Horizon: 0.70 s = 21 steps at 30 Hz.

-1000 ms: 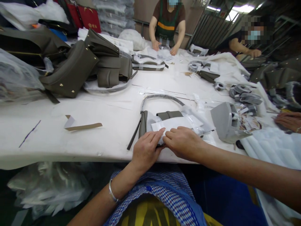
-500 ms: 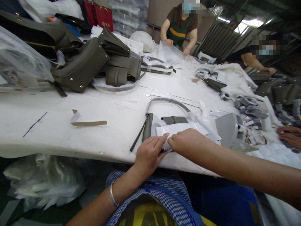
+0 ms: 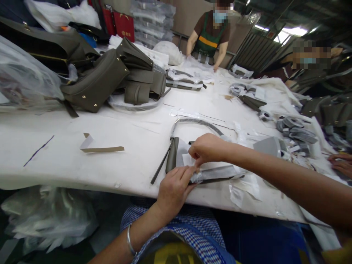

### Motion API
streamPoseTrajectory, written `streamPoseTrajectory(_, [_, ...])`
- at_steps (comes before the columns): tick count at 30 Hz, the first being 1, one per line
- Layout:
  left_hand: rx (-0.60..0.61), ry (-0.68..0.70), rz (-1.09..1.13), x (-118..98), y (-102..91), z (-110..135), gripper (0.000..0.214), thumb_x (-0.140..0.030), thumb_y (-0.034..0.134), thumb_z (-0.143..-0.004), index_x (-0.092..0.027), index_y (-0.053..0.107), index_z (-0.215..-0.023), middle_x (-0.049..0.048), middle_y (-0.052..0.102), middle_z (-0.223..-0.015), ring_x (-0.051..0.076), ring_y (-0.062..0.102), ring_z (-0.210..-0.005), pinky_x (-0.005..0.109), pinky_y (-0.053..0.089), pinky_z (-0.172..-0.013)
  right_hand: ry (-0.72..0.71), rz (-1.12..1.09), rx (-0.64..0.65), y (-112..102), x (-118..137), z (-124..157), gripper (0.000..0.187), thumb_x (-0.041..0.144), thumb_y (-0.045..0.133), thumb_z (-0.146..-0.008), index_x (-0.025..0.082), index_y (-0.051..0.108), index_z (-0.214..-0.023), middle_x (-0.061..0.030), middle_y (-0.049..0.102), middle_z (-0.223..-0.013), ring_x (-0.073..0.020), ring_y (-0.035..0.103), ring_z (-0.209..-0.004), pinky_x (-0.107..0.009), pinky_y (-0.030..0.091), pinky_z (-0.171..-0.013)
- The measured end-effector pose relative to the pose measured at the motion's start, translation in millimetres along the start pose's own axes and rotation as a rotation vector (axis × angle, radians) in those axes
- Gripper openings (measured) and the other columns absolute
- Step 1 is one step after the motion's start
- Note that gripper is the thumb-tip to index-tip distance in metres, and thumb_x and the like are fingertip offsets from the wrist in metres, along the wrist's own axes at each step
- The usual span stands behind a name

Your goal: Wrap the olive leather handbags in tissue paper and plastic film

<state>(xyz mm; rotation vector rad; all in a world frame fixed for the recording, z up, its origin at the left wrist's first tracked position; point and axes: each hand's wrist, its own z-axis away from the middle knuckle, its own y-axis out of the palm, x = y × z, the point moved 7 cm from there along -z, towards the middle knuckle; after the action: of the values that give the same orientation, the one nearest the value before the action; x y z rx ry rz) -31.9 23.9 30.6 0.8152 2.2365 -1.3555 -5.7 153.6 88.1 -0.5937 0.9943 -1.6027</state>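
A small olive-grey handbag [image 3: 172,156] lies on the white-covered table, its curved handle [image 3: 198,120] wrapped in clear film and a dark strap hanging at its left. My left hand [image 3: 176,187] grips the bag's near edge, fingers together on top and thumb low in front. Just above those fingertips, my right hand [image 3: 209,148] is closed in a pinch at white paper [image 3: 188,160] on the bag; its fingertips are partly hidden. Along the near side runs a translucent wrapped band [image 3: 217,173]. The right hand and forearm cover much of the bag.
A heap of larger olive bags [image 3: 96,80] stands at the left back. A bent paper strip [image 3: 103,149] lies left of my hands. To the right are film-wrapped pieces [image 3: 295,128] and a grey panel [image 3: 266,146]. A co-worker [image 3: 211,33] stands across the table.
My right hand has moved up and slightly left over the bag, covering its brown flap. The near wrapped band and loose white scraps at right now show. The co-worker's hands have lowered the clear sheet.
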Motion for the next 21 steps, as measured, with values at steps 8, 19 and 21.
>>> streamPoseTrajectory(8, [-0.049,0.037,-0.036,-3,-0.5,3,0.045,-0.021,0.078,-0.079,-0.021,0.056,-0.119,0.0055,0.067,-0.119,0.023,0.062,-0.107,0.037,0.053,-0.095,-0.005,-0.285,-0.143,14,-39,-30,0.036,0.057,0.078,-0.07,0.022,0.068,-0.069,0.0022,0.068,-0.064,-0.0136,0.055,-0.059,-0.026,0.025,-0.052])
streamPoseTrajectory(19, [-0.076,-0.003,-0.088,-2,-3.5,-1,0.04,-0.032,0.075,-0.083,-0.022,0.055,-0.117,0.0082,0.067,-0.118,0.025,0.065,-0.107,0.037,0.055,-0.091,-0.046,-0.587,-0.421,37,-20,41,0.086,0.059,0.068,-0.081,0.022,0.037,-0.152,-0.0133,0.041,-0.155,-0.0296,0.038,-0.142,-0.048,0.026,-0.117])
streamPoseTrajectory(21, [-0.072,-0.04,-0.093,0,-2.2,0,0.045,-0.033,0.076,-0.082,-0.022,0.053,-0.12,0.0088,0.067,-0.117,0.026,0.065,-0.107,0.038,0.056,-0.091,-0.031,-0.549,-0.354,48,-10,44,0.099,0.066,0.068,-0.077,0.021,0.028,-0.156,-0.0146,0.028,-0.161,-0.0334,0.023,-0.149,-0.054,0.012,-0.121])
